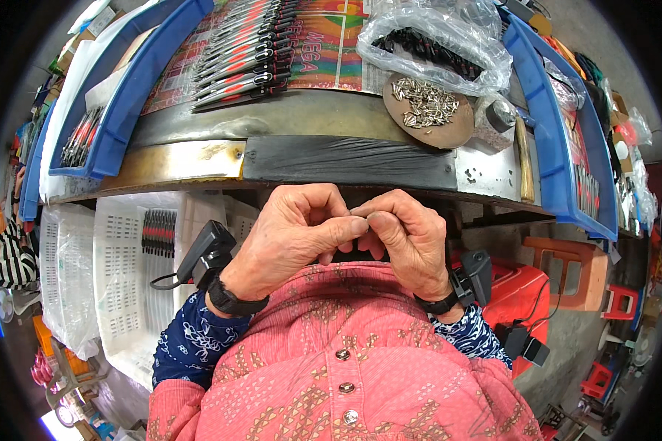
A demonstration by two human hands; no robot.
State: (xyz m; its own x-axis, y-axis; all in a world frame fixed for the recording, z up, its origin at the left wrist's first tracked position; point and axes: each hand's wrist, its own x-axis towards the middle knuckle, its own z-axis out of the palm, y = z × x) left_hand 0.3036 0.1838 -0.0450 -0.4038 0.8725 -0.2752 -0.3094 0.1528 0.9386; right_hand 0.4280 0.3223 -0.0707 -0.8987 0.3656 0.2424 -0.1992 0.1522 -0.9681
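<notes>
Above my lap, just in front of the table edge, my left hand and my right hand meet at the fingertips. Thumb and fingers of each are pinched together; whatever they hold is too small or too covered to make out. Beyond them on the table lies a row of grey, black and red pens. A brown round dish to the right bears many small silver metal pieces. Behind it an open clear plastic bag contains black parts.
Blue trays with pens flank the table, one at left and one at right. A clear container with a dark lid and a wooden stick-like handle lie near the right tray. White perforated baskets stand below left; a red-orange stool is at right.
</notes>
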